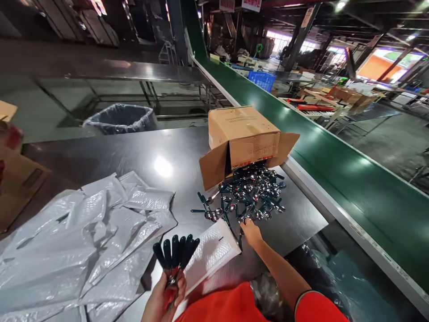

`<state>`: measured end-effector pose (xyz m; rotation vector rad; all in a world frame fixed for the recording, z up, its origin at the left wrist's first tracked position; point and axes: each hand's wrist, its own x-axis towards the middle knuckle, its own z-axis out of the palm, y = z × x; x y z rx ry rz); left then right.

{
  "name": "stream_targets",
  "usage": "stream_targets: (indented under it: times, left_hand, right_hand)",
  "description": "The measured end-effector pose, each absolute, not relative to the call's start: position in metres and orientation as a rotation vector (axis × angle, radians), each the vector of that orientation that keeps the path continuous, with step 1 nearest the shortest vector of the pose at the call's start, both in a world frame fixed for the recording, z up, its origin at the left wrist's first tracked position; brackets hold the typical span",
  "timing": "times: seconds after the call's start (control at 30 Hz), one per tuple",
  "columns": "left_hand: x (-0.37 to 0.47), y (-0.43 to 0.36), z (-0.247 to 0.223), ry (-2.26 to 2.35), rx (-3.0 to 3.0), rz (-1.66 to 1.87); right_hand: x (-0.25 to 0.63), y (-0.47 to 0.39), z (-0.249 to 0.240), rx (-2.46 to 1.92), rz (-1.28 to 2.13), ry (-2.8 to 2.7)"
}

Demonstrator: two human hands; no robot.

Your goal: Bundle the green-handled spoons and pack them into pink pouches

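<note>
My left hand (169, 288) is closed round a bunch of spoons (176, 252), their dark green handles fanned upward and the metal bowls down in the palm. At the near edge of a heap of loose spoons (256, 190), my right hand (250, 231) has its fingers bent on a spoon; the fingertips are partly hidden. The heap spills from a cardboard box (250, 123) lying on its side with its flaps spread. Between my hands lies a white bubble mailer (214, 250), flat on the metal table (187, 156).
Many white padded mailers (83, 237) are piled on the left of the table. Along the right runs a green conveyor belt (335, 152) with a raised edge. A lined bin (120, 118) stands beyond the table, and another cardboard box (20, 188) is at far left.
</note>
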<state>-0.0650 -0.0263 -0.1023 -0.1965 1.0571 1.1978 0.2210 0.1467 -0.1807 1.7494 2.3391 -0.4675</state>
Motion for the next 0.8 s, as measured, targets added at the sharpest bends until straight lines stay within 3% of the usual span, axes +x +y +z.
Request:
stream_targets:
  times: [0.27, 0.53, 0.57, 0.63, 0.7, 0.73, 0.8]
  left_hand:
    - [-0.05, -0.024, -0.109, 0.92, -0.169, 1.2]
    - [-0.06, -0.02, -0.101, 1.116, -0.233, 1.329]
    - [-0.06, -0.016, -0.096, 1.142, -0.243, 1.329]
    - [-0.055, -0.006, -0.088, 1.167, -0.248, 1.323]
    - [-0.047, 0.003, -0.08, 1.177, -0.251, 1.321]
    - [-0.042, 0.006, -0.077, 1.184, -0.253, 1.321]
    - [-0.033, 0.009, -0.072, 1.205, -0.259, 1.304]
  right_hand:
    - [0.235, 0.159, -0.18, 1.485, -0.538, 2.596]
    - [0.238, 0.162, -0.093, 2.323, -0.385, 2.815]
    - [0.23, 0.153, -0.077, 2.42, -0.455, 2.883]
    - [0.208, 0.129, -0.048, 2.596, -1.167, 3.127]
    - [0.18, 0.102, -0.031, 2.405, -1.832, 3.08]
    - [0.166, 0.09, -0.029, 2.259, -2.039, 3.048]
    - [0.14, 0.07, -0.033, 1.983, -2.117, 3.072]
